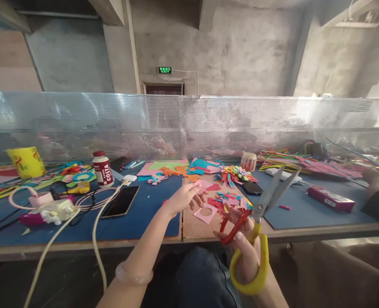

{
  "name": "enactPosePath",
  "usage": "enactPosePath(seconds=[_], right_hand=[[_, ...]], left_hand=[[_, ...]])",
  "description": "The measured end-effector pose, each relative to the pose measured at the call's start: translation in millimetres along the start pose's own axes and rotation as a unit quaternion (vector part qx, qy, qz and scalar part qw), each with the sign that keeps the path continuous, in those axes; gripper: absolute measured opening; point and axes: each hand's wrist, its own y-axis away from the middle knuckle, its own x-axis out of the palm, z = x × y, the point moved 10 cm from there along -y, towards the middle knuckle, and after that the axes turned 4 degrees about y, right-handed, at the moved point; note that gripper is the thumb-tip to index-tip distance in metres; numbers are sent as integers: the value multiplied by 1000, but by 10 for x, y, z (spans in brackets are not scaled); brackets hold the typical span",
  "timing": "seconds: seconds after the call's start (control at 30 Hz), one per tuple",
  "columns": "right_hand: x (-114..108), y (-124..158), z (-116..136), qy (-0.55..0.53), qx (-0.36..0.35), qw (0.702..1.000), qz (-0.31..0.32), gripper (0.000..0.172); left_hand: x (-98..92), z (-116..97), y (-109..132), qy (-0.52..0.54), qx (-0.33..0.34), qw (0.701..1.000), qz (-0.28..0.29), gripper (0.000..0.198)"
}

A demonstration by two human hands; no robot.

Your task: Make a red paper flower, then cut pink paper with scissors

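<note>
My left hand (181, 200) pinches a small pink paper piece (202, 186) with rounded edges between thumb and fingers, above the table. In my right hand (245, 252) are scissors (259, 209) with one red and one yellow handle loop. Their blades point up and away to the right, slightly apart, with nothing between them. Just below and between my hands lies a pink paper square (205, 212) with a round hole cut in it. Beside it, partly behind my right hand, is a heap of colourful paper scraps (229, 199).
Phones (121, 202), cables, a bottle (102, 170) and a yellow tape roll (25, 162) occupy the left. Paper flowers (232, 174) and a cup (248, 161) stand before a perforated metal screen (208, 124). At right are a purple box (330, 199) and another person's arm (378, 184).
</note>
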Motion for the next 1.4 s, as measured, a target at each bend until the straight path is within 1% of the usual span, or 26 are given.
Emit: enactPosePath(seconds=[0.03,0.13,0.2,0.27,0.33,0.37,0.43,0.47,0.53,0.63,0.77,0.83,0.93,1.03,1.17,1.3,1.4], right_hand=[[-1,-29,52,4,-24,1000,-1,57],[-88,-82,184,26,-79,996,-43,52],[-165,-61,257,80,-110,988,-75,45],[-191,-17,279,117,-119,983,-74,42],[-136,21,249,97,-101,990,-27,42],[-84,35,212,74,-75,994,6,43],[33,64,102,55,4,996,68,43],[70,79,39,68,49,993,84,41],[98,105,-75,124,124,980,92,35],[109,121,-186,193,176,962,76,35],[179,175,-326,215,204,952,69,42],[227,210,-342,219,205,951,76,43],[301,275,-341,207,221,948,95,41],[345,317,-320,204,230,946,104,40],[367,314,-295,227,211,945,109,38],[376,314,-292,223,202,947,111,39],[387,320,-300,219,207,947,109,39]], left_hand=[[-48,-2,5,-8,7,1000,-21,38],[-202,4,9,-35,36,995,-84,35],[-261,36,6,-33,50,992,-110,33],[-285,72,7,-23,62,990,-126,31],[-288,95,18,-8,71,988,-140,28],[-285,96,28,-1,75,986,-148,26],[-273,72,57,11,80,984,-161,24],[-262,43,75,15,83,982,-167,24],[-228,-49,121,28,94,979,-176,25],[-155,-263,224,64,136,970,-192,28],[-21,-546,388,15,175,959,-221,28],[20,-643,461,-6,183,954,-237,29],[77,-744,525,-24,197,952,-232,31],[114,-781,548,-66,201,951,-225,31],[146,-800,571,-122,206,942,-234,32],[193,-831,594,-139,222,937,-232,31],[233,-823,596,-147,220,939,-219,30]])
